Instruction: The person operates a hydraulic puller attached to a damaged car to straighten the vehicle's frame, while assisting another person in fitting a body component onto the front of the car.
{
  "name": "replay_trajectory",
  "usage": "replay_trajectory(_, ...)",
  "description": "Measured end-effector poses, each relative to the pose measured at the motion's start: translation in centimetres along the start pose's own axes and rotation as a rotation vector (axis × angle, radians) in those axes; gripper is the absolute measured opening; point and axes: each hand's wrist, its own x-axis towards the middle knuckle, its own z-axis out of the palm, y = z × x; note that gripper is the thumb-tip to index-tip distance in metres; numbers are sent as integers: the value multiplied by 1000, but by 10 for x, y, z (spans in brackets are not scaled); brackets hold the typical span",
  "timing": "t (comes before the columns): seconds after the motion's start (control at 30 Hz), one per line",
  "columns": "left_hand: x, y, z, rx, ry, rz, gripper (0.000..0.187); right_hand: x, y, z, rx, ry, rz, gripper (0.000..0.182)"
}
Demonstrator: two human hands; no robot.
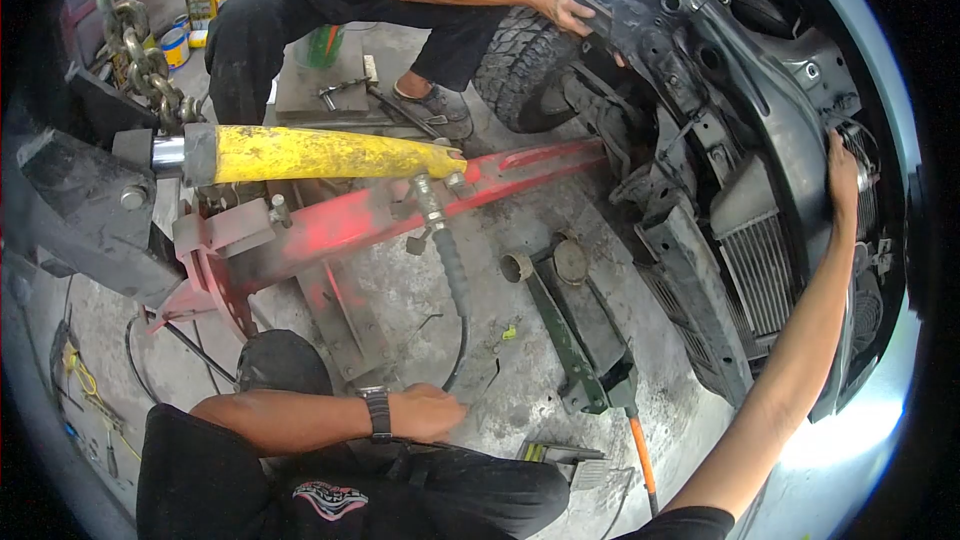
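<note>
My right hand is stretched out to the dark metal front panel of a car with its front end stripped. It grips the panel's edge, and some of its fingers are hidden. Beside it the finned radiator shows, with a bent metal bar in front. My left hand, below a wristwatch, rests over my bent leg. Its fingers look curled, with nothing visible in them. A black hose comes down near this hand from the yellow hydraulic cylinder.
A red steel beam crosses the floor under the cylinder. A heavy chain hangs at upper left. A green floor jack with an orange handle stands between me and the car. Another person's hand is at the car near the tire.
</note>
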Motion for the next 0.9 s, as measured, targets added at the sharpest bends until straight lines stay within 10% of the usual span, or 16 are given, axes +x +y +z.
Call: replay_trajectory(0.9,3,5,-2,22,-60,-26,46,-2,-9,-2,-85,-21,-11,50)
